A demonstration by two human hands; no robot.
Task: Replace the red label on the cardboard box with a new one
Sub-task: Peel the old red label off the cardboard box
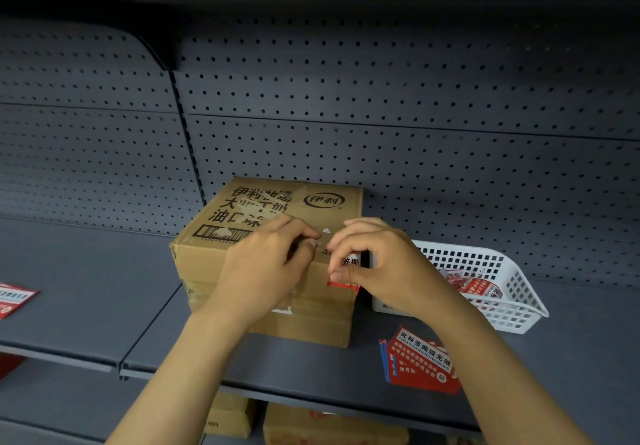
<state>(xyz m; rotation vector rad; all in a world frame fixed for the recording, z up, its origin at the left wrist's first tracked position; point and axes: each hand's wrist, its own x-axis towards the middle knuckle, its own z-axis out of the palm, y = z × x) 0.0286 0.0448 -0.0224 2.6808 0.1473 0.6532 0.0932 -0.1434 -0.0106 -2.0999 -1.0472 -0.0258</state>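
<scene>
Red label (pixel 343 283) draped over cardboard box (pixel 277 271) edge, right hand (pixel 377 264) fingers pinching it, left hand (pixel 266 268) fingers curled

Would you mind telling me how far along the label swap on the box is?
Mid-step, nothing finished. Both hands, left hand and right hand, work the red label at the cardboard box edge; peeling or pressing is unclear. A stack of red labels waits on the shelf.

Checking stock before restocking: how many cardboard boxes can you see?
3. One cardboard box sits on the shelf under both hands; two boxes sit on the lower level, one at and one at. More may be hidden below.
</scene>
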